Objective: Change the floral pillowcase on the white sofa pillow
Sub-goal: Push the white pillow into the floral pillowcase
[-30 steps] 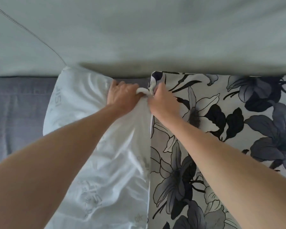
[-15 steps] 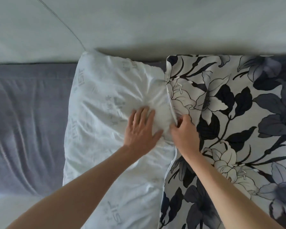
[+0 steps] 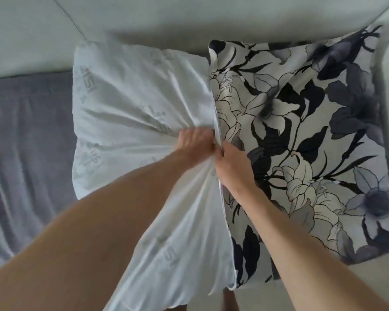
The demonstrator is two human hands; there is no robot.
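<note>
The white sofa pillow [image 3: 130,104] is found lying across the sofa seat, roughly half of it bare and the right-hand half lodged inside the floral pillowcase [image 3: 301,131]. The case's open edge [image 3: 218,140], apparently a zip line, runs down the middle of the scene. A grey seat cover [image 3: 25,135] is exposed to the left, and the pale sofa back [image 3: 189,16] runs behind.

The left hand [image 3: 194,143] is bunched into the white fabric just beside the opening, with creases radiating from the grip. The right hand [image 3: 230,164] is pinched on the case's open edge. The two hands are touching or very nearly so.

The step in hand is judged to be the passing of the pillow through the opening; whether it is being drawn out or fed in cannot be settled from this frame alone. The next move calls for the edge to be held firm while the bunched filling is worked through the mouth, without the seam being strained.

Against the frame half a second earlier, the left hand is no longer spread flat but clenched, and it is set closer to the opening. The right hand is placed similarly on the edge.
</note>
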